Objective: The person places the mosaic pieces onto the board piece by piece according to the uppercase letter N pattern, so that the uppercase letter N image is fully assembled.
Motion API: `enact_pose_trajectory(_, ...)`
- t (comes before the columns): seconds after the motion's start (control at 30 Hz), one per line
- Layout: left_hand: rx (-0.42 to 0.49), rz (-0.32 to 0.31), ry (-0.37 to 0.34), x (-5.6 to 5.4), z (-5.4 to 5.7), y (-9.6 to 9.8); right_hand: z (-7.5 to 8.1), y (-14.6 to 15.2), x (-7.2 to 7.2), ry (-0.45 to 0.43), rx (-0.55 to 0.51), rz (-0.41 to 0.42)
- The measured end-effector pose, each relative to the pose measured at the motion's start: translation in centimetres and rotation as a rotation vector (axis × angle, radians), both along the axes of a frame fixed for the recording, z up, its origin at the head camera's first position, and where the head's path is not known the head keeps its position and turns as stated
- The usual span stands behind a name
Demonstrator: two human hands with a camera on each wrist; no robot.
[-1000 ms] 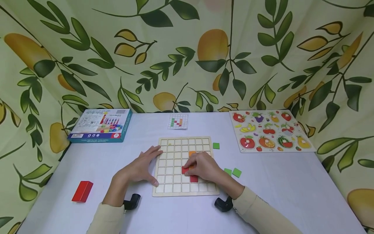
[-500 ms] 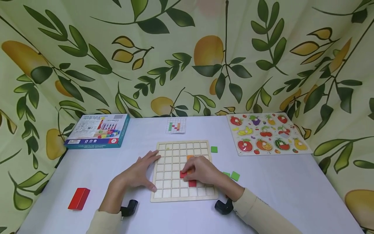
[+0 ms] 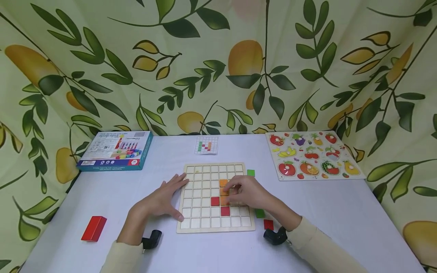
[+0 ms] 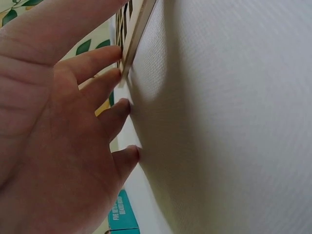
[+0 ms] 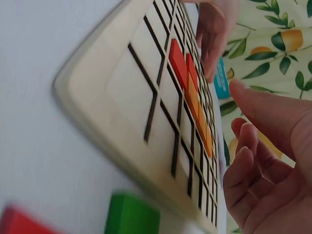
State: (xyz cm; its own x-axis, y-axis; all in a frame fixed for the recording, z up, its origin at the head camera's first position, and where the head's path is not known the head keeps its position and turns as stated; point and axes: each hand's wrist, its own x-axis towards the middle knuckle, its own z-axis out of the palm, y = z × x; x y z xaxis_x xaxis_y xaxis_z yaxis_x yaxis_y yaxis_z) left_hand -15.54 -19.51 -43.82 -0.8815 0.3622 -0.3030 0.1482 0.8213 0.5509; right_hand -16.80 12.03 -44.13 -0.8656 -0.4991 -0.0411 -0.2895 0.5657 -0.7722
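Observation:
A square wooden grid board lies in the middle of the table. My left hand is spread along its left edge, with the thumb and fingertips touching the rim. Over the board's right half hovers my right hand, its thumb and fingers apart with nothing between them. Two red tiles sit in cells diagonal to each other. Several orange tiles form a column beside the left one. To the right of the board lie green tiles and one red tile.
Behind the board lies a small pattern card with coloured squares. A boxed set is at the back left, a fruit puzzle board at the back right. A red block stands at the front left.
My right hand has left the left red tile and moved up and right; that tile stays in its cell. The loose red tile shows now beside the right forearm. My left hand stays put.

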Motion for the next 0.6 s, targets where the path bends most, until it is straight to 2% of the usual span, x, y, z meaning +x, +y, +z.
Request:
enact_pose_trajectory(0.33,-0.005,-0.01,0.002,-0.2,-0.2,0.0,1.5,6.2,0.1,0.034,0.04,-0.012)
enact_pose_trajectory(0.6,-0.006,-0.003,0.0,-0.3,-0.2,0.1,1.7,9.4,2.1,0.008,0.044,-0.019)
